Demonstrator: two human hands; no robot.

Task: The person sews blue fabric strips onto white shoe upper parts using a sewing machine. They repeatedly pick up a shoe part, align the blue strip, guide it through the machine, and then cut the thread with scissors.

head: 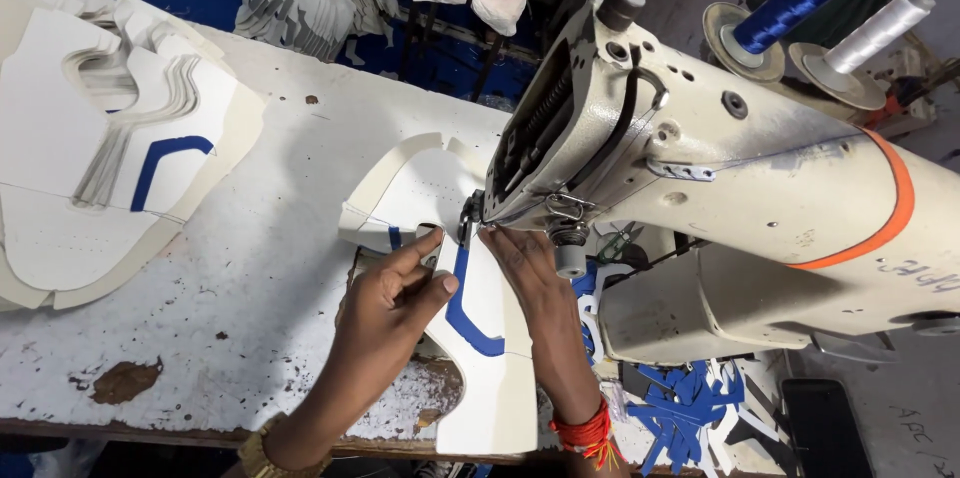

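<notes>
We see a worn white counter [250, 268] with a stack of cut white pieces [90, 158] at its far left, one showing a blue stripe. Behind the machine stand a blue thread spool [790, 3] and a white thread spool [878, 30]. Blue offcuts [690, 408] lie at lower right, near a dark phone [825, 428]

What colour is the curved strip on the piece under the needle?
Blue, on a white piece; the head view shows the curved strip clearly.

matt white leather piece [490, 358], glossy enamelled metal sewing machine [780, 188], chipped painted table [250, 268]
</notes>
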